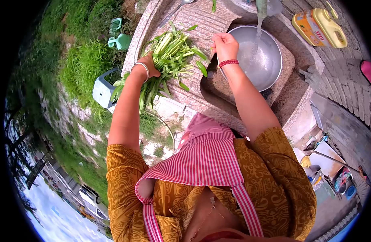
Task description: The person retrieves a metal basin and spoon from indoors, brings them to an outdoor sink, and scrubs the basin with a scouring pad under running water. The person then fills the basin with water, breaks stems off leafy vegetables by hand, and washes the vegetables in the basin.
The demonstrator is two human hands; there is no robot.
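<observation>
Left hand [149, 65]: grip closed on part of the leafy greens [169, 56], which lie heaped on the speckled stone desk [201, 26], left of the sink [217, 86]. Right hand [225, 46]: grip narrow, fingers curled together at the left side of the metal basin [258, 60]; whether it holds anything cannot be told. Water [259, 32] runs into the basin, which sits inside the sink

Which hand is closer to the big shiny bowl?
The right hand. It is right by the left edge of the shiny bowl, though I can't tell if it touches. The left hand is farther left, at the leafy greens.
</observation>
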